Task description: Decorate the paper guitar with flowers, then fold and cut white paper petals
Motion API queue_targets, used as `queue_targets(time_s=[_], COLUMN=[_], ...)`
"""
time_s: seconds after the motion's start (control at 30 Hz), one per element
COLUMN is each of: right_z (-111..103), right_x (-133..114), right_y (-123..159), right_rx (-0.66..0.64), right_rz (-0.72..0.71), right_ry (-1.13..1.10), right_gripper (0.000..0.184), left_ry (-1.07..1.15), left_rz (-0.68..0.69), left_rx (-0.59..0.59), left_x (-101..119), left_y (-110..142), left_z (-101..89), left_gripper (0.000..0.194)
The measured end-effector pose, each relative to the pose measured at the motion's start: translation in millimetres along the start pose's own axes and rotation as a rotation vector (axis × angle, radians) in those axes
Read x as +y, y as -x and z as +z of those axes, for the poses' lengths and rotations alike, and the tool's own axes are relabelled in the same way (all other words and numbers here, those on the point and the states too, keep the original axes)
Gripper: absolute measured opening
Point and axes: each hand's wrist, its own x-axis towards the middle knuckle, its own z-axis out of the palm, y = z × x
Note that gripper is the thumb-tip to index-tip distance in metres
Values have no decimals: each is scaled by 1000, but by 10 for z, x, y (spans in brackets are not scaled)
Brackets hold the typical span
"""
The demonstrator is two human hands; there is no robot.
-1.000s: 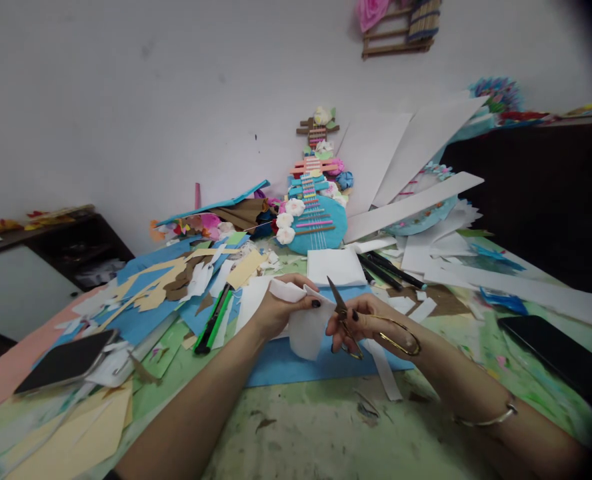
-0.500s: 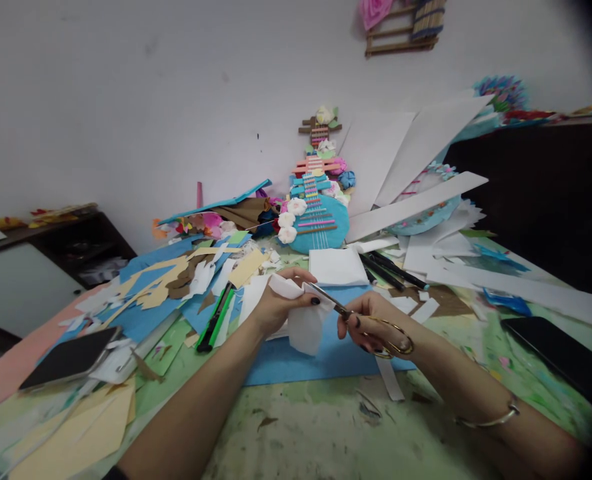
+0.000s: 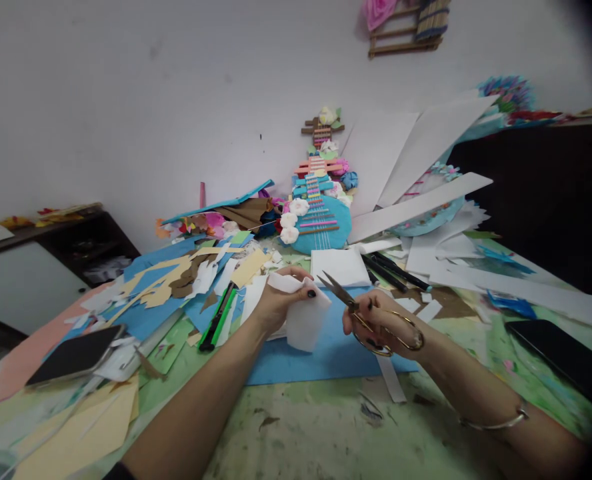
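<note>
My left hand (image 3: pixel 282 301) pinches a piece of thin white paper (image 3: pixel 307 323), which hangs down below the thumb. To its right, my right hand (image 3: pixel 380 319) grips gold-handled scissors (image 3: pixel 345 295) by the finger loops. The blades stand slightly apart and point up and left, a short gap away from the paper. Under both hands lies a blue sheet (image 3: pixel 296 367). A folded white paper stack (image 3: pixel 340 267) rests just beyond the scissor tips.
A green box cutter (image 3: pixel 218 319) lies left of my left hand, near a phone (image 3: pixel 75 357). Black markers (image 3: pixel 389 272) sit behind my right hand. Another phone (image 3: pixel 561 353) is at right. A blue paper lute (image 3: pixel 321 223) leans against the wall. Paper scraps (image 3: pixel 176 280) cover the left side.
The scissors have moved right, away from the white paper, and their blades have come apart. The paper now hangs flatter from my left hand, which has hardly moved.
</note>
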Motion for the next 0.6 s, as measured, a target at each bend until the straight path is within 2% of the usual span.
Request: queue_targets(time_s=[0.1,0.27,0.33,0.47,0.6], right_z=[-12,-51,-49,-27,-38], right_x=[-45,-34,-24,-17,3], right_y=[25,37,31,11,1], right_rx=[-51,-146,-176,-226,-246], right_rz=[11,63,97,143,149], right_ry=[10,-23,-34,-37,-58], right_gripper=[57,65,68,69,72], left_ry=[34,177,190,198,197], left_rz=[26,-57,-93,-145,-137], left_rx=[48,233,271,238,109], left_x=[-8,-18,-10,4,8], left_y=[-16,-34,-31,-12,9], left_z=[-3,4,15,45,53], left_gripper=[27,30,33,33,29])
